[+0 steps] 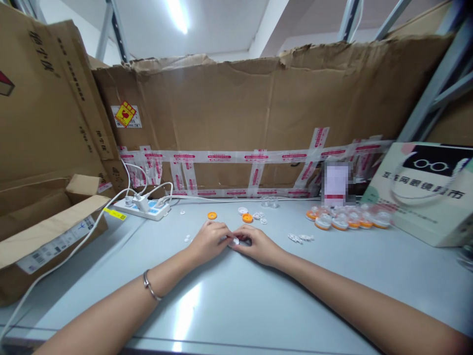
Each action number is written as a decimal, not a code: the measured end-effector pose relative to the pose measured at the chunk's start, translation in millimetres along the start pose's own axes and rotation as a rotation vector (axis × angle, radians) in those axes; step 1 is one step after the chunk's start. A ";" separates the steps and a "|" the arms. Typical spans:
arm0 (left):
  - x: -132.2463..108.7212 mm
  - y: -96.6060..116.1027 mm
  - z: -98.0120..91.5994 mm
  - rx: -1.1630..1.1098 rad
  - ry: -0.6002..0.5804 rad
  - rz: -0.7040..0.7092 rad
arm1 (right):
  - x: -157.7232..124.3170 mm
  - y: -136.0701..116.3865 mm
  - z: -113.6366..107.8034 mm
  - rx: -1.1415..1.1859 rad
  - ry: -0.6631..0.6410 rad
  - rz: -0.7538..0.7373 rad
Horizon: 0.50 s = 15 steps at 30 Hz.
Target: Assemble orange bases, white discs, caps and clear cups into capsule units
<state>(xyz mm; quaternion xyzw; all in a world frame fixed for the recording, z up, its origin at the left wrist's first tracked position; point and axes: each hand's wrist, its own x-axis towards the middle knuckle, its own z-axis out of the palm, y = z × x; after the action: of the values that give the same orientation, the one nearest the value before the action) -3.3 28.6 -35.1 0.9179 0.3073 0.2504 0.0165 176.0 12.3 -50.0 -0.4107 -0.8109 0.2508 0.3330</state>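
My left hand (209, 240) and my right hand (256, 243) meet at the middle of the grey table (236, 296), fingertips pinched together on a small white plastic piece (234, 241). A metal bangle sits on my left wrist. Just beyond the hands lie two orange rings (212, 215) (247, 218) and several small white discs (259, 216). More white pieces (300, 238) lie to the right of my right hand. A row of assembled orange-and-clear parts (345, 220) stands at the back right.
A white power strip (145, 206) with plugs and cables lies at the back left. An open cardboard box (44, 231) stands on the left. A taped cardboard wall (258, 128) closes the back. A printed paper bag (432, 197) stands at the right.
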 end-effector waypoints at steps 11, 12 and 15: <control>0.2 -3.2 0.7 0.027 -0.005 0.121 | -3.1 -1.5 -1.2 0.007 0.008 -0.011; 0.0 -3.5 1.2 0.031 -0.002 0.129 | -3.0 -1.5 -1.1 0.009 0.008 -0.009; -1.0 -4.8 2.0 0.010 0.005 0.140 | -2.6 -0.5 -0.7 0.020 0.013 -0.005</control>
<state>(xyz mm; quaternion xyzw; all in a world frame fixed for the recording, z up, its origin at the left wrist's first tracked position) -5.7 32.2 -38.2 0.9365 0.2438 0.2519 -0.0063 177.4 9.9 -50.1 -0.4068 -0.8072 0.2554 0.3430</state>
